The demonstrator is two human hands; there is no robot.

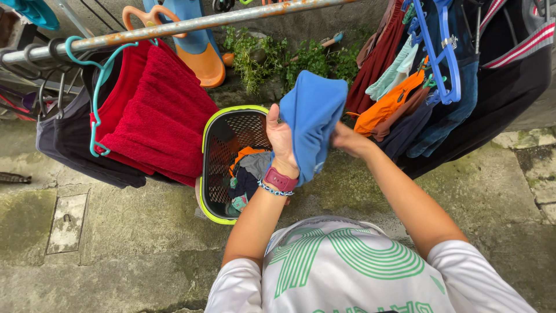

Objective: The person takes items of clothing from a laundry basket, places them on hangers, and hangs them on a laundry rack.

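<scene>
Head view: left hand grips blue cloth; right hand half-hidden, grip unclear.

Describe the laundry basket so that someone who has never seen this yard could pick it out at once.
Find the rusty metal rail hung with clothes. Below it, on the concrete beside the red towel, stands the laundry basket. It alone is black perforated plastic with a lime-green rim, holding a few crumpled clothes.
</scene>
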